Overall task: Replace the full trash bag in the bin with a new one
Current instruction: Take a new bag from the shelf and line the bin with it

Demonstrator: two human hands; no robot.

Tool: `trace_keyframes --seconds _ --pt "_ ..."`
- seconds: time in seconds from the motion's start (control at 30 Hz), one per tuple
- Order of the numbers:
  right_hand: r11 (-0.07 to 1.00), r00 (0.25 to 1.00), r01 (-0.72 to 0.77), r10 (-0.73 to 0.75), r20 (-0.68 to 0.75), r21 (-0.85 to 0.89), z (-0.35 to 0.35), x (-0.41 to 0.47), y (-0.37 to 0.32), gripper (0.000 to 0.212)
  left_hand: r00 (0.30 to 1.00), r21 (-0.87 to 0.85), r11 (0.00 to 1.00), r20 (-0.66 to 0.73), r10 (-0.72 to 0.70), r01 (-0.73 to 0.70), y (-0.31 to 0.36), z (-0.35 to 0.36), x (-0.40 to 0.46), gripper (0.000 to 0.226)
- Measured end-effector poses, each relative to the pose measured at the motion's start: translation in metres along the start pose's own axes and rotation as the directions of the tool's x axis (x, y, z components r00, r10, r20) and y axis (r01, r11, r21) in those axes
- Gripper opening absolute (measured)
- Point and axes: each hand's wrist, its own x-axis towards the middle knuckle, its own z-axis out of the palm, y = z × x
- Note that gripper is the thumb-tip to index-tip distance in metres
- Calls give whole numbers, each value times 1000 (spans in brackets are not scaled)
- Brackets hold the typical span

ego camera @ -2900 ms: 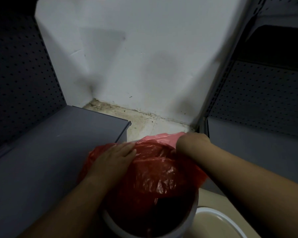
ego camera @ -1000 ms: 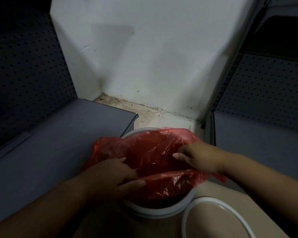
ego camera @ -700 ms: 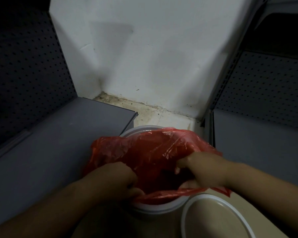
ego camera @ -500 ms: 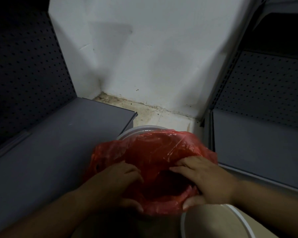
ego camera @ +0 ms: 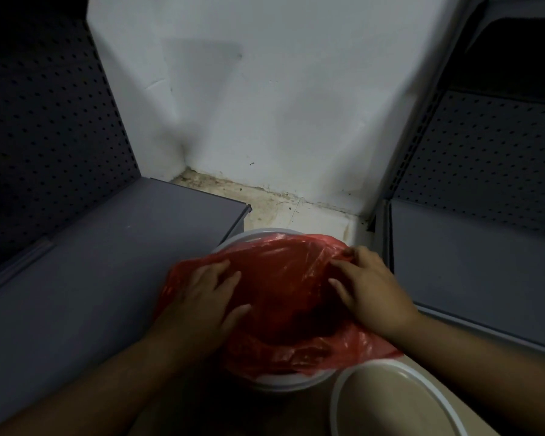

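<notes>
A red plastic trash bag [ego camera: 283, 278] lies crumpled over the mouth of a round white bin [ego camera: 280, 380] on the floor between two shelf units. Its edge hangs over the bin's left and near rim, while the far rim shows bare. My left hand [ego camera: 208, 297] rests flat on the bag's left side, fingers spread. My right hand [ego camera: 365, 287] presses on the bag's right side, with fingertips pinching a fold near the far right rim. The inside of the bin is hidden by the bag.
A white ring-shaped lid or bin rim [ego camera: 390, 401] lies on the beige floor at the near right. Grey shelf bases [ego camera: 92, 278] [ego camera: 472, 262] with pegboard backs flank the bin. A white wall [ego camera: 265, 105] stands behind, with dirty floor at its foot.
Both hands have shifted from the near rim of the bin to the bag's sides. The bag has spread further over the near rim.
</notes>
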Motion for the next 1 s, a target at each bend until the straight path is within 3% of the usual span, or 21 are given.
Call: trace_keyframes --seconds 0.07,0.2,0.47,0.63,0.77,0.87,1.0 --pt "998 997 -19 23 70 -64 0 12 -9 46 998 52 997 21 -55 54 5 1 9 88" --pt "994 980 -45 63 190 -96 3 32 -19 47 995 106 991 60 -85 79 4 -1 27 72" --pt "978 965 -148 112 237 144 16 65 -19 48 992 -62 990 27 -127 129 -11 -2 58 66" --pt "913 936 -288 206 285 290 21 78 -14 45 985 -313 937 -21 -171 156 -16 -1 73 57" --pt "738 886 -440 267 379 511 23 82 -1 34 975 -541 822 -16 -224 180 -27 4 77 41" --pt "473 845 -535 288 451 700 24 76 6 27 957 -749 631 15 -290 203 -34 10 73 29" --pt "331 843 -521 347 412 787 25 65 11 25 942 -836 514 12 -335 193 -34 13 66 27"
